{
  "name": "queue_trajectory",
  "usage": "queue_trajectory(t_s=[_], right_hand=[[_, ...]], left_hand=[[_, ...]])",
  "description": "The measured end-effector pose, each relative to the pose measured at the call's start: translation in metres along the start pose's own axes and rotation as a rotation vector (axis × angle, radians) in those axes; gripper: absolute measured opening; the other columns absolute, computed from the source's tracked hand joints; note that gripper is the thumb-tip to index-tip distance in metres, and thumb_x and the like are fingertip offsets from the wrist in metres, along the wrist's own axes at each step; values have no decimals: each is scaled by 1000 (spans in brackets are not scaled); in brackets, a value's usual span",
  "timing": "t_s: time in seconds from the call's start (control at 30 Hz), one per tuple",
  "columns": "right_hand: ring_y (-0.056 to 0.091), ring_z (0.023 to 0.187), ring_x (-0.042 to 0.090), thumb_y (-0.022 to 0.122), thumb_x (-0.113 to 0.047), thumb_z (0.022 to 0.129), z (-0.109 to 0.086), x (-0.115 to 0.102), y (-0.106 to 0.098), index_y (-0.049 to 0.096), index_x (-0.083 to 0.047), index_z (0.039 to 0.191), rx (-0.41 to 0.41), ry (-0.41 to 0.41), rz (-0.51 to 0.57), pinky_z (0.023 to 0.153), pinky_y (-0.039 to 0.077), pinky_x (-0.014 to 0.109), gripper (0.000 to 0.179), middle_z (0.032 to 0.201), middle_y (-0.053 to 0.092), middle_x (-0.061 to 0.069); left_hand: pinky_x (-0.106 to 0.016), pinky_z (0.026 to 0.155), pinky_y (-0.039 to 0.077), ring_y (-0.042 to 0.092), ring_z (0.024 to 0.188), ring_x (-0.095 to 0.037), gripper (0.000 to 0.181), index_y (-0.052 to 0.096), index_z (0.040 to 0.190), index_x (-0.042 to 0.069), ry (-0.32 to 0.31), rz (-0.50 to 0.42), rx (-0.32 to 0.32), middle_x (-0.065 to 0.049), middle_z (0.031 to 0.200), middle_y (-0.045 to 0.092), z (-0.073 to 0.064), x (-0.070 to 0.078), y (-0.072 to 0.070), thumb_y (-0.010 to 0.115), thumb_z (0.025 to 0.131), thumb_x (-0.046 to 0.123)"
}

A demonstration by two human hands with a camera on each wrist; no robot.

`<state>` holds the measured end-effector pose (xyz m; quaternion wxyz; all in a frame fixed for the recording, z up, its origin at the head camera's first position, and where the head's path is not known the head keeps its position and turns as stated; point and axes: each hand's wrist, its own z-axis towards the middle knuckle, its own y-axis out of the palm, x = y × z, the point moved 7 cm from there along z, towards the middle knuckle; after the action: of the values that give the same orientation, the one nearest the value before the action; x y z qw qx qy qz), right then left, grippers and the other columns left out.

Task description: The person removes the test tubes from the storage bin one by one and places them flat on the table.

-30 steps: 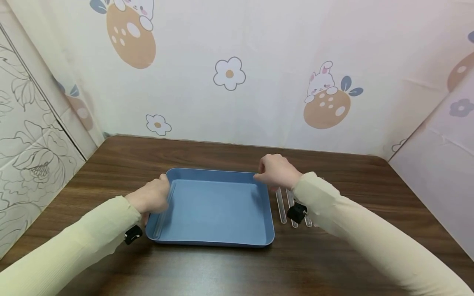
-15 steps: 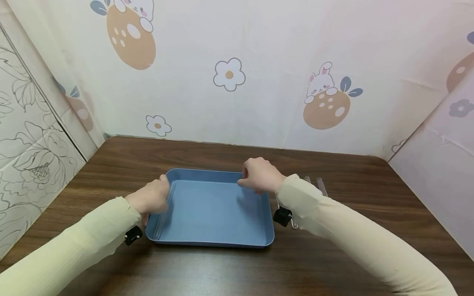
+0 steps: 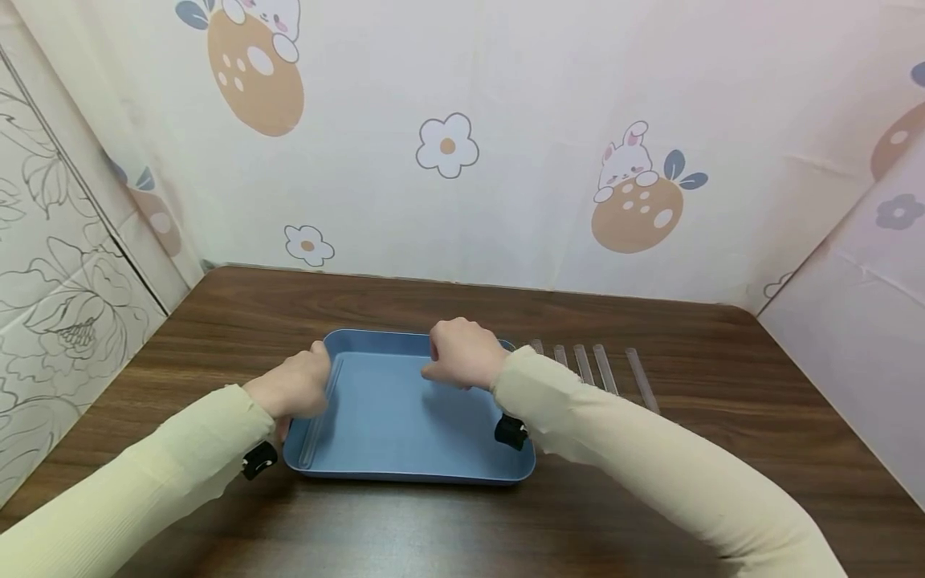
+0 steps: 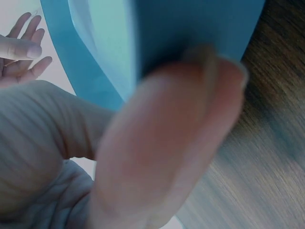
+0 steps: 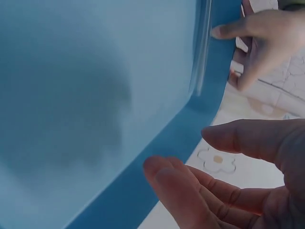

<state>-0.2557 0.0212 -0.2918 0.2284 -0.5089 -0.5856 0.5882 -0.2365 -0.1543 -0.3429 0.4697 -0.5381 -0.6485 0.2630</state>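
Observation:
A shallow blue tray [image 3: 390, 425] lies on the table. My left hand [image 3: 295, 384] grips its left wall; in the right wrist view the thumb [image 5: 228, 31] lies inside the wall and the other fingers outside. Along that wall, inside the tray, lies a thin clear stick or tube [image 3: 311, 443], partly hidden by the left hand. My right hand [image 3: 466, 353] hovers above the tray's right half. Its thumb and fingers are loosely bent and apart, with nothing between them in the right wrist view.
Several similar clear sticks [image 3: 605, 369] lie side by side on the dark wooden table [image 3: 405, 530] right of the tray, partly covered by the right sleeve [image 3: 621, 433]. A patterned curtain [image 3: 506, 217] hangs behind the table.
My right hand has moved left from the tray's right edge to above its interior, uncovering the upper ends of the clear sticks. The left hand and tray have stayed in place.

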Motion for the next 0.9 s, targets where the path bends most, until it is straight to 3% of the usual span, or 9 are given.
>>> queue_trajectory(t_s=[0.1, 0.3, 0.5, 0.7, 0.9], right_hand=[[42, 38, 10, 65, -17, 88, 3, -10, 5, 51, -12, 57, -10, -23, -6, 37, 28, 19, 33, 45, 43, -3], [39, 37, 9, 64, -18, 88, 13, -25, 15, 45, -13, 53, -35, -32, -13, 35, 28, 19, 41, 43, 38, -4], [42, 31, 9, 63, -21, 90, 26, -36, 30, 51, -11, 59, -66, -23, 5, 31, 33, 18, 34, 44, 43, -1], [47, 32, 10, 63, -27, 92, 37, -49, 42, 56, -9, 68, -96, -13, 27, 31, 38, 17, 31, 49, 48, 1], [44, 30, 10, 60, -30, 94, 49, -63, 50, 54, -10, 64, -136, -27, 25, 30, 36, 18, 37, 41, 44, 0]], left_hand=[[-32, 35, 53, 58, 35, -26, 75, -2, 142, -21, -9, -12, 2, -48, 98, 50, 0, 0, 0, 46, 85, -9], [-33, 35, 53, 58, 35, -26, 74, -2, 142, -21, -14, -17, -3, -38, 82, 56, -1, 0, 0, 46, 87, -8], [-32, 35, 53, 58, 35, -26, 74, -3, 142, -22, 3, 0, -15, -25, 62, 57, -3, 0, -1, 46, 88, -7], [-32, 36, 53, 58, 35, -25, 74, -3, 142, -21, -10, -1, -25, -29, 69, 59, -2, -1, -2, 47, 90, -5], [-31, 36, 54, 58, 35, -23, 75, -5, 143, -20, -11, -15, -49, -21, 59, 55, 0, -3, -1, 45, 88, -6]])
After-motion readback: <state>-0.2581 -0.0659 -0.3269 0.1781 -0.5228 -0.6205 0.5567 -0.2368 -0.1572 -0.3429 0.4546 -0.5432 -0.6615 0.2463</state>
